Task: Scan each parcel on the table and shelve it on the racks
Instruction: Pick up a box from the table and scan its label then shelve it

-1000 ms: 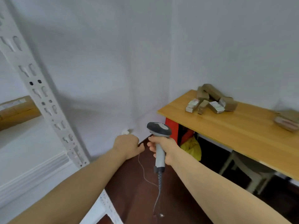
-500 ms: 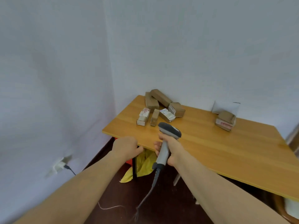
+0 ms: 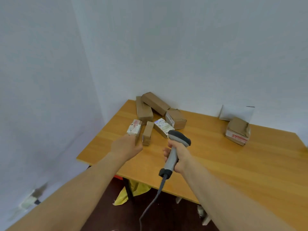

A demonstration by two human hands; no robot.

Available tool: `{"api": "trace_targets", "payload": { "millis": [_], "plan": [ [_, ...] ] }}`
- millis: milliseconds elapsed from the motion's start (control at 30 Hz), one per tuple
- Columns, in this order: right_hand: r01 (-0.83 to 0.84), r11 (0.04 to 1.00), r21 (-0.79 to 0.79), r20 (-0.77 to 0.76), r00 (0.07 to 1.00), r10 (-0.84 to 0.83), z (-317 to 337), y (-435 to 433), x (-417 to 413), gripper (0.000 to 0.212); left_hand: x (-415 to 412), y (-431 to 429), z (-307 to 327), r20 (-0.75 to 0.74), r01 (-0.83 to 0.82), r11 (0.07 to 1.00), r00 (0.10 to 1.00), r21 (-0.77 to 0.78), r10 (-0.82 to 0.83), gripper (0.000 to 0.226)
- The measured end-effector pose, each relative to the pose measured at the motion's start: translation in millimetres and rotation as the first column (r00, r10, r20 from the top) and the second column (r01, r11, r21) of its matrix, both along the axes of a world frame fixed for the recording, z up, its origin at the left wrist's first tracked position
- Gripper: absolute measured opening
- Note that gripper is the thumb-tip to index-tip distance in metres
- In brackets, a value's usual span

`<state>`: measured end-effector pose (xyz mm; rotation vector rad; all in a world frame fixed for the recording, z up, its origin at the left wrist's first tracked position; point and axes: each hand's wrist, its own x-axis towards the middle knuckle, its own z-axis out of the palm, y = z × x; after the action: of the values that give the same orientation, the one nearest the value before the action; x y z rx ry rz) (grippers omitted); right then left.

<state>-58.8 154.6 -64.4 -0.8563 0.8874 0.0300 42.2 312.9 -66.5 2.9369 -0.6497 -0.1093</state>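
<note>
1. Cardboard, brown and matte, makes up every parcel here. The white-labelled parcel (image 3: 134,129) nearest the table's left edge now meets the left hand (image 3: 126,147), which half a second ago hung at the near edge. The back of the hand hides its fingers, so I cannot tell whether it grasps or only touches.
2. A second ago the view faced the racks; now it faces the wooden table (image 3: 233,164), with the racks out of sight. I judge that a fresh pick-and-scan round is starting.
3. Just right of that parcel lies a narrow parcel (image 3: 147,133), slim and plain, then a flat parcel (image 3: 162,127) with its printed label facing up.
4. Behind them, by the far left corner, three oblong boxes (image 3: 155,103) lean together.
5. The right hand (image 3: 180,155) is clenched round the grey plastic scanner (image 3: 172,157). Its dark head points at the cluster and its cable (image 3: 153,200) hangs below the near edge.
6. Towards the far edge on the right, a crumpled parcel (image 3: 238,131) with red print sits before a white mailer (image 3: 236,112) propped against the wall.
</note>
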Motion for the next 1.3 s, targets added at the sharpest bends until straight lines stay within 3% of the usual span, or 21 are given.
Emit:
{"api": "trace_targets", "payload": {
  "millis": [200,533,700,867,967,1167,1300],
  "plan": [
    [-0.040,0.994,0.099,0.015,0.999,0.038,-3.9,-81.5,70.2,0.014,76.4,-76.6,-11.0,-0.122,-0.128,0.992,0.984,0.002,0.128,0.059],
    [-0.024,0.981,0.195,-0.057,0.998,0.035,-25.6,-156.9,154.6,0.015,193.7,-152.8,-45.8,-0.204,-0.270,0.963,0.942,0.019,0.268,0.048],
    [0.021,0.975,0.221,-0.061,0.998,-0.008,-35.5,-177.2,195.0,0.015,253.7,-184.3,-74.0,-0.289,-0.368,0.930,0.892,-0.014,0.349,0.069],
    [0.061,0.971,0.232,-0.095,0.995,-0.040,-45.6,-186.0,239.4,0.017,294.1,-210.9,-87.1,-0.375,-0.490,0.871,0.812,-0.025,0.447,0.121],
    [0.071,0.971,0.230,-0.115,0.992,-0.045,-55.2,-186.3,260.3,0.017,315.6,-219.6,-105.0,-0.403,-0.469,0.883,0.805,0.016,0.435,0.137],
    [0.049,0.973,0.226,-0.151,0.988,-0.015,-68.7,-184.6,274.5,0.019,334.1,-219.7,-118.0,-0.466,-0.573,0.819,0.720,0.017,0.514,0.134],
    [0.043,0.975,0.219,-0.150,0.989,-0.010,-68.9,-185.2,273.4,0.019,333.9,-211.6,-99.6,-0.350,-0.500,0.865,0.802,0.054,0.485,0.130]
  ]
}}
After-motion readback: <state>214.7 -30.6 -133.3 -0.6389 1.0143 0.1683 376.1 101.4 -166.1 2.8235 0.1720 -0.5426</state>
